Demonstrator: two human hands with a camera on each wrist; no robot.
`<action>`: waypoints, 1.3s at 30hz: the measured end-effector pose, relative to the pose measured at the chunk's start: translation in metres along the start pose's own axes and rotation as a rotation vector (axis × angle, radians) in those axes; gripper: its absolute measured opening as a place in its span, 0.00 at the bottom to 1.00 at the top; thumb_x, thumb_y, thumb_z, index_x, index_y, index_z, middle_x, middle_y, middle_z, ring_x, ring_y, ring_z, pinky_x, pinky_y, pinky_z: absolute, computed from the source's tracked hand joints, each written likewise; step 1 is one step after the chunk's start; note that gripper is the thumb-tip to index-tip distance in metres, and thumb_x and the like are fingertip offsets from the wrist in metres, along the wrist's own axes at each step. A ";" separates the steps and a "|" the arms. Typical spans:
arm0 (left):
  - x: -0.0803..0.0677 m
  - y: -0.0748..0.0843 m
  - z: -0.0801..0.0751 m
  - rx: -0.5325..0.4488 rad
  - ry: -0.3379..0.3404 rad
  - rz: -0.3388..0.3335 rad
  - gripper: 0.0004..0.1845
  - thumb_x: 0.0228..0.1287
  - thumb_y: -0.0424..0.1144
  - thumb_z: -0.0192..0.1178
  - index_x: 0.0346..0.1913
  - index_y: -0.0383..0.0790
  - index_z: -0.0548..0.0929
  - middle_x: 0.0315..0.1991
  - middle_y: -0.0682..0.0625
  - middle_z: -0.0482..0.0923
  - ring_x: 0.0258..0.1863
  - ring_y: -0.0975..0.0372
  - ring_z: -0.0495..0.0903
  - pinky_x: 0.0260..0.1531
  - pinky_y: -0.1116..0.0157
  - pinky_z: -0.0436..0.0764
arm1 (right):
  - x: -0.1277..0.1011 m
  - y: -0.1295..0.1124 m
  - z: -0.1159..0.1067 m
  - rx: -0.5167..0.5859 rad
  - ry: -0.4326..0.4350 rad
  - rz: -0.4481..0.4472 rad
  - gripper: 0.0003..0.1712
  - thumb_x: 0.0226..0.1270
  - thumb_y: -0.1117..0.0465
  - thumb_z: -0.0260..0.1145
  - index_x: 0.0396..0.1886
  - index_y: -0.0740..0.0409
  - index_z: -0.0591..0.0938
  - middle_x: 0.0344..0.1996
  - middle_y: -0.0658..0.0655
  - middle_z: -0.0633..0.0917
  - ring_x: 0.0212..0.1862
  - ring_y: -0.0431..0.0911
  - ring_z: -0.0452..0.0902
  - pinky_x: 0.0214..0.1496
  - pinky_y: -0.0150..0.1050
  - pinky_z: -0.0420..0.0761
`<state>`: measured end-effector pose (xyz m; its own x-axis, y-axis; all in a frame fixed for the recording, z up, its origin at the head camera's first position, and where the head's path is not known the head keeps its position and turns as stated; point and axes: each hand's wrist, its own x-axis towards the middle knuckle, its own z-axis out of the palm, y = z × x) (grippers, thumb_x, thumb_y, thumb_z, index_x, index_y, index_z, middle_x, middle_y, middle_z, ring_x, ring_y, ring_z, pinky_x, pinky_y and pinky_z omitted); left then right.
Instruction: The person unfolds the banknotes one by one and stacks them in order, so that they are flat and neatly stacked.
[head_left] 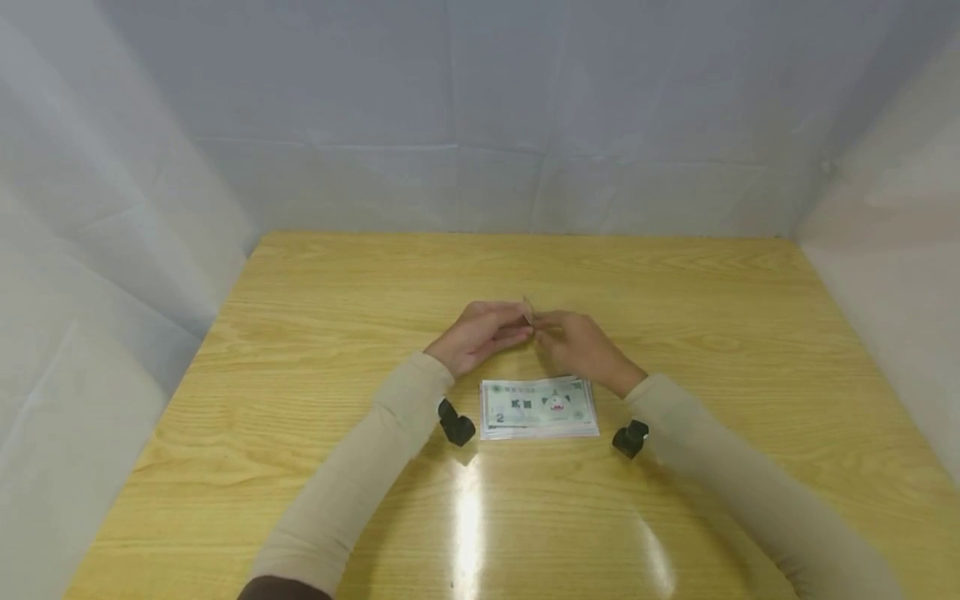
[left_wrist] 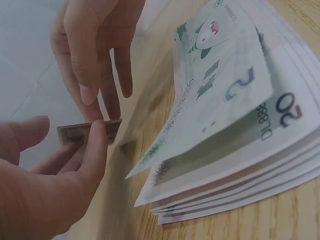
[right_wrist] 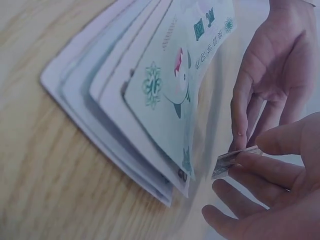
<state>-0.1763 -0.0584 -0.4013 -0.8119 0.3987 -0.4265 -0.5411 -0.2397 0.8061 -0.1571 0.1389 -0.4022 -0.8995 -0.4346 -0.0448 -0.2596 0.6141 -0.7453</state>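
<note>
Folded banknote [head_left: 528, 312] sits above the bench [head_left: 300, 333], pinched between both hands; left hand [head_left: 477, 335] clamps its grip on one end, right hand [head_left: 581, 348] on the other; just nearer the person lies a stack of play banknotes [head_left: 538, 407], its top note marked 2; white sheeting [head_left: 480, 108] walls the bench.

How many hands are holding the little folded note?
2: the left hand and right hand both pinch the folded note above the table, behind the stack of notes.
</note>
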 end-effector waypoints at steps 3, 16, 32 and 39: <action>0.000 0.000 0.000 -0.006 0.002 0.003 0.18 0.77 0.33 0.54 0.64 0.26 0.76 0.59 0.34 0.78 0.52 0.55 0.83 0.60 0.64 0.82 | 0.000 -0.001 0.000 0.002 0.012 0.000 0.19 0.77 0.62 0.59 0.62 0.66 0.80 0.65 0.65 0.77 0.70 0.60 0.69 0.73 0.58 0.69; -0.004 0.004 0.002 -0.032 0.004 0.035 0.21 0.76 0.40 0.58 0.61 0.27 0.78 0.58 0.34 0.79 0.53 0.53 0.84 0.55 0.66 0.84 | -0.003 -0.009 -0.007 0.036 0.096 -0.060 0.15 0.75 0.65 0.62 0.56 0.67 0.84 0.59 0.65 0.83 0.61 0.58 0.79 0.64 0.51 0.81; -0.015 0.006 0.006 0.019 0.004 0.071 0.19 0.74 0.36 0.61 0.60 0.25 0.79 0.57 0.36 0.81 0.55 0.51 0.84 0.55 0.65 0.84 | -0.011 -0.014 -0.014 0.087 0.121 -0.116 0.13 0.76 0.65 0.62 0.54 0.66 0.85 0.55 0.63 0.85 0.55 0.55 0.84 0.59 0.48 0.85; -0.022 0.006 0.006 0.057 -0.016 0.093 0.18 0.72 0.33 0.62 0.59 0.27 0.80 0.57 0.37 0.81 0.55 0.52 0.83 0.55 0.65 0.84 | -0.015 -0.018 -0.014 0.144 0.126 -0.113 0.14 0.76 0.66 0.62 0.55 0.68 0.84 0.53 0.65 0.85 0.51 0.57 0.85 0.56 0.49 0.87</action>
<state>-0.1600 -0.0633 -0.3847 -0.8541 0.3916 -0.3422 -0.4497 -0.2256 0.8642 -0.1442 0.1436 -0.3787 -0.9067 -0.4040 0.1216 -0.3169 0.4621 -0.8283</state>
